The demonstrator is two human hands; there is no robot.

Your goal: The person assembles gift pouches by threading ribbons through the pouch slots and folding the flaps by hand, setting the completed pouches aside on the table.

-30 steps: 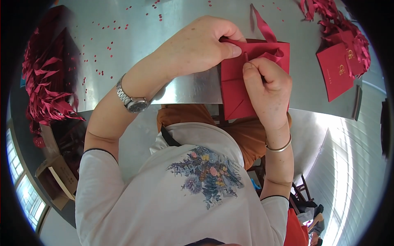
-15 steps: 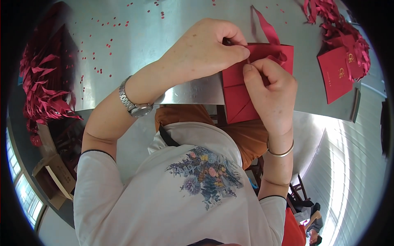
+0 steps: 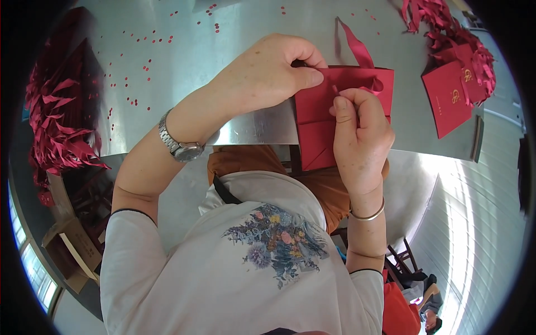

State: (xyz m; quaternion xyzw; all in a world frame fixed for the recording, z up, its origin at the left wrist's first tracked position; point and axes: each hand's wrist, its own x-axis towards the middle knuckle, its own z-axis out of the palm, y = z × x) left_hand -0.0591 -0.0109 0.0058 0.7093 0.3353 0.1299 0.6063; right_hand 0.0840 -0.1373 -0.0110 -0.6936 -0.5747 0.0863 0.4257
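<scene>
At the near edge of the surface, left fingers pinch the seemingly light, stiff red bag by its far rim, a sound hold; right fingers pinch soft ribbon.

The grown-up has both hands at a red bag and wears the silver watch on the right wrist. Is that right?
Almost: the silver watch is on the wrist of the left hand, not the right hand, as the head view shows. Both hands are indeed at a red bag.
</scene>
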